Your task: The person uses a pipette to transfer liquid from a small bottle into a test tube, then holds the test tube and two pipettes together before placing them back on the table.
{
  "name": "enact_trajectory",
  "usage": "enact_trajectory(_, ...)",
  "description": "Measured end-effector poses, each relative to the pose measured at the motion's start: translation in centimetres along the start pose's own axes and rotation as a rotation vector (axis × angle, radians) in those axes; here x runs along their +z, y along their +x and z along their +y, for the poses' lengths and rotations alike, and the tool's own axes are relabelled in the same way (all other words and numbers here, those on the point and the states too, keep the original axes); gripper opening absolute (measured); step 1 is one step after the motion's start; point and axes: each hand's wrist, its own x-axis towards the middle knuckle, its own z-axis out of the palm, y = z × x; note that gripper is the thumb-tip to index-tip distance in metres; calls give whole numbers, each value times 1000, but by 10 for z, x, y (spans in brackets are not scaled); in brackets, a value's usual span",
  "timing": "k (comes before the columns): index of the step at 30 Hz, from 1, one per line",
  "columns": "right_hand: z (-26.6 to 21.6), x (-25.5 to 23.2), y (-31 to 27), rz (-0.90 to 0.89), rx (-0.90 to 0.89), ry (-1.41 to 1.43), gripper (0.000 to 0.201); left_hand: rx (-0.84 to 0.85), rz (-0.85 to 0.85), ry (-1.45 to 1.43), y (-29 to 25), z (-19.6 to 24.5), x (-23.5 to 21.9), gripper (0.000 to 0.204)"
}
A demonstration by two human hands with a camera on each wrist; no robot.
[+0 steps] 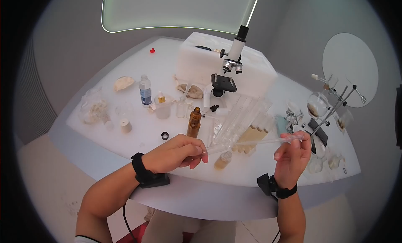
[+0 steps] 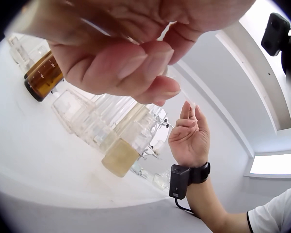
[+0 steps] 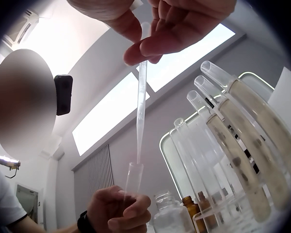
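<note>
My left hand [image 1: 178, 154] grips a small clear tube [image 3: 134, 175], its mouth upward in the right wrist view. Thumb and fingers of my right hand [image 1: 293, 161] pinch the top of a clear plastic pipette [image 3: 141, 102]. The pipette's narrow tip points down at the tube's mouth; whether it is inside I cannot tell. No liquid is plain in either. In the head view a small bottle of cloudy yellowish liquid [image 1: 223, 160] stands below the tube, and an open amber bottle [image 1: 194, 122] stands behind my left hand.
A rack holds clear tubes and several tubes of cloudy liquid [image 1: 252, 136]. Behind are a microscope [image 1: 234, 54] and a white foam box [image 1: 188, 61]. To the right is a metal stand with a round flask [image 1: 317, 105]; to the left, a labelled bottle [image 1: 145, 92] and black cap [image 1: 165, 136].
</note>
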Motion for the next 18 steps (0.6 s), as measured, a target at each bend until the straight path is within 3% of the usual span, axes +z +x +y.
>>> enact_trajectory(8, 0, 3, -3, -73, 0, -50, 17, 29, -4, -20, -2, 1, 8, 21)
enact_trajectory(14, 0, 4, -6, -113, 14, -73, 19, 122, 15, 90, -7, 6, 9, 21)
enact_trajectory(18, 1, 4, -6, -160, 12, -85, 17, 77, -14, 27, -6, 9, 9, 24)
